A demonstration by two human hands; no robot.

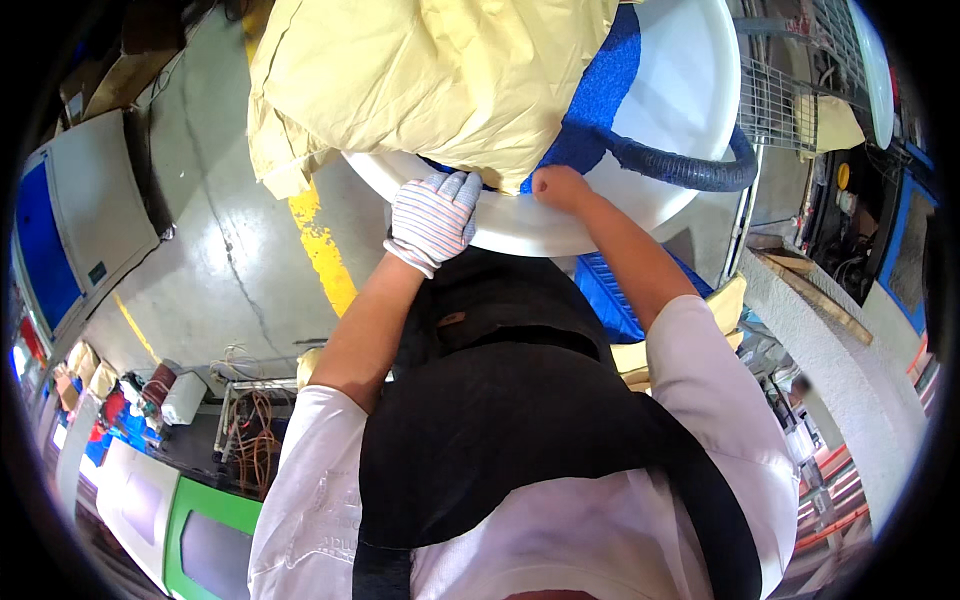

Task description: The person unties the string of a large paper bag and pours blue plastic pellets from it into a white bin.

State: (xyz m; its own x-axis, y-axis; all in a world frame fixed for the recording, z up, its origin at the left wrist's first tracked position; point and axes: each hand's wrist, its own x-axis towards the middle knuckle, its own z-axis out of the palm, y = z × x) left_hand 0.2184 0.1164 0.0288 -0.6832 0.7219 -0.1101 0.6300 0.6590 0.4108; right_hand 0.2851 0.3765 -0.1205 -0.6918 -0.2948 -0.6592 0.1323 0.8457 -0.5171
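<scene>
My left hand, in a striped work glove, grips the near rim of a large white round tub. My right hand is bare and closed on the same rim, just to the right. A big pale yellow bag lies over the tub's left half. A blue woven bag shows under it, with a thick blue handle looping across the tub. My black apron and white shirt fill the lower middle of the view.
A grey concrete floor with a worn yellow line lies to the left. A blue-and-white cabinet stands at far left, a wire rack at upper right, and a green-framed machine with tangled cables at lower left.
</scene>
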